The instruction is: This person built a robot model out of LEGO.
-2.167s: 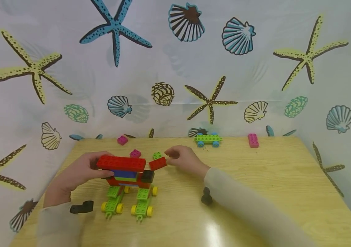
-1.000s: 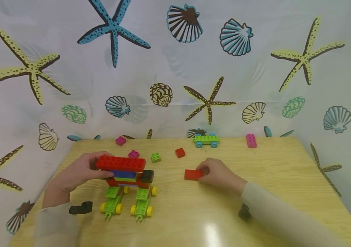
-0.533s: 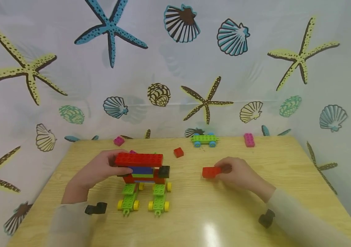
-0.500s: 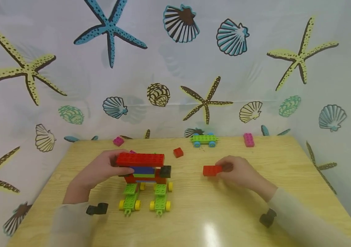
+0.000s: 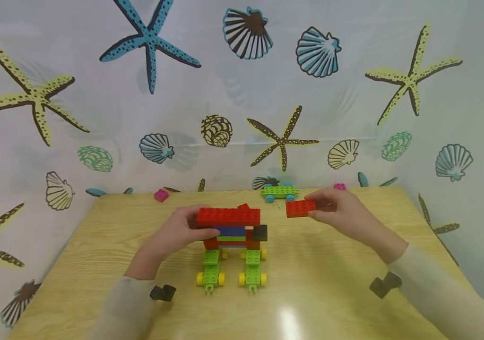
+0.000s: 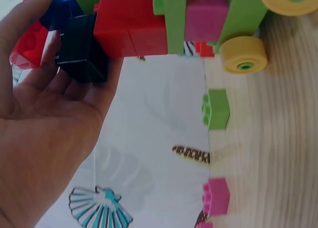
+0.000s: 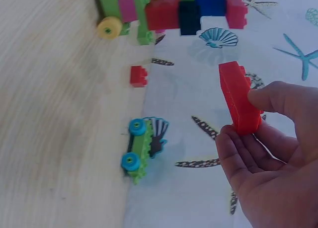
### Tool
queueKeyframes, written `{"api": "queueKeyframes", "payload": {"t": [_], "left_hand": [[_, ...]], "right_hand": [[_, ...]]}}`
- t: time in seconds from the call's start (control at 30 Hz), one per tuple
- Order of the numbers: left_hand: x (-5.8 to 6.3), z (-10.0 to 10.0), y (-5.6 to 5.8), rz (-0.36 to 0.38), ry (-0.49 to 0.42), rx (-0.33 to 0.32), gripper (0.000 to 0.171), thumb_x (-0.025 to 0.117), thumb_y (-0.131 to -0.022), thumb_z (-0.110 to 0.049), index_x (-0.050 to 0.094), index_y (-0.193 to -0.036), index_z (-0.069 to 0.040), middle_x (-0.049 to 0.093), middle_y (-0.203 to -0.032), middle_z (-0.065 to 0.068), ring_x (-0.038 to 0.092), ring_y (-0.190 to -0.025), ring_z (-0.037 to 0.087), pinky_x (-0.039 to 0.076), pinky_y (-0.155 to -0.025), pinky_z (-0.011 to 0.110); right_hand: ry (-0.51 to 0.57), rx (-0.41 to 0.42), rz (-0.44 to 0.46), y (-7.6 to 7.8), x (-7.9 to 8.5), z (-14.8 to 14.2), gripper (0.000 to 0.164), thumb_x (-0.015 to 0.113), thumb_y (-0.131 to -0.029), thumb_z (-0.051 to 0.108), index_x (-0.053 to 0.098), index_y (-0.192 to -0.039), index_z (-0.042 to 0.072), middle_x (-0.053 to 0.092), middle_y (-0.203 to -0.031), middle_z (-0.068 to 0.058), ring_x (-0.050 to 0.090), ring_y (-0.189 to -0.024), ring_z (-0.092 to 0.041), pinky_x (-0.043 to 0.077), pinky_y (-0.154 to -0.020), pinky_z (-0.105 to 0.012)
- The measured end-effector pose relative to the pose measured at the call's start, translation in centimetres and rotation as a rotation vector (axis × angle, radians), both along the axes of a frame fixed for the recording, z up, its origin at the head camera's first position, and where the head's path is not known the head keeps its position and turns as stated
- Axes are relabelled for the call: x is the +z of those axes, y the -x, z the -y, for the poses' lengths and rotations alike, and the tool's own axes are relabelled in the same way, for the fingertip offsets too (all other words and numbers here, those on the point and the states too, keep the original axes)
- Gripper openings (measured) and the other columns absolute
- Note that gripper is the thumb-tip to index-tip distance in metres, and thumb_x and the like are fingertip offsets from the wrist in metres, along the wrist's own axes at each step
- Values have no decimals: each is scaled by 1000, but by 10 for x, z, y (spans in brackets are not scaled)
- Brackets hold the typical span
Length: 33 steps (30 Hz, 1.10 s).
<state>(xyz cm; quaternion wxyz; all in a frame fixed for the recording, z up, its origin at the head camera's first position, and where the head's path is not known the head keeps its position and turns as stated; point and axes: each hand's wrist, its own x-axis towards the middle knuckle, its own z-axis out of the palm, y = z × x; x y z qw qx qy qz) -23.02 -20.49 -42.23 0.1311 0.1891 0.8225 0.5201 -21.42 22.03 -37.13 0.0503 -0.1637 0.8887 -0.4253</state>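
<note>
My left hand (image 5: 174,233) grips the left end of a toy vehicle built of blocks, thumb in front, just under its long red top brick (image 5: 228,216). Blue, green, red and black bricks make up the body, above two green wheel bases (image 5: 211,271) with yellow wheels. In the left wrist view a black brick (image 6: 82,49) lies against the fingers. My right hand (image 5: 346,215) pinches a red studded brick (image 5: 299,208) between thumb and fingers, to the right of the vehicle and apart from it. The right wrist view shows this red brick (image 7: 237,96) raised off the table.
Behind stands a green wheeled base (image 5: 280,191) with blue wheels. A small red brick (image 5: 243,206) peeks out behind the vehicle. Pink bricks lie at the back left (image 5: 161,195) and back right. In the left wrist view a small green brick (image 6: 217,109) shows. A patterned cloth hangs behind the table.
My left hand has slid the block vehicle to the right. My right hand has carried the red brick away from beside the vehicle to the right, then lifted it.
</note>
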Motion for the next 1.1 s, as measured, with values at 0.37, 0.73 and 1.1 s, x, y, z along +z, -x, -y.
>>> {"api": "queueKeyframes", "payload": {"t": [0.37,0.73,1.1], "left_hand": [[-7,-57,0,-3,-26,-12,50,88,-99,-29,69,-144,-16,76,-140,8,75,-119,26,66,-107,42],[-5,-90,-2,-25,-68,-51,43,88,-99,-27,72,-138,-18,78,-132,4,74,-111,23,66,-101,38],[-6,-101,-5,-50,-86,-51,44,86,-100,-26,71,-140,-19,78,-136,3,75,-116,23,65,-107,43]], "right_hand": [[80,15,-84,-6,24,16,37,80,-105,22,75,-139,7,81,-129,-11,77,-114,-25,62,-95,-21],[124,104,-67,0,19,32,36,80,-105,22,75,-139,10,81,-131,-8,76,-121,-27,62,-108,-42],[128,133,-20,-1,14,40,39,82,-103,23,75,-140,13,80,-132,-7,76,-118,-26,64,-100,-39]]}}
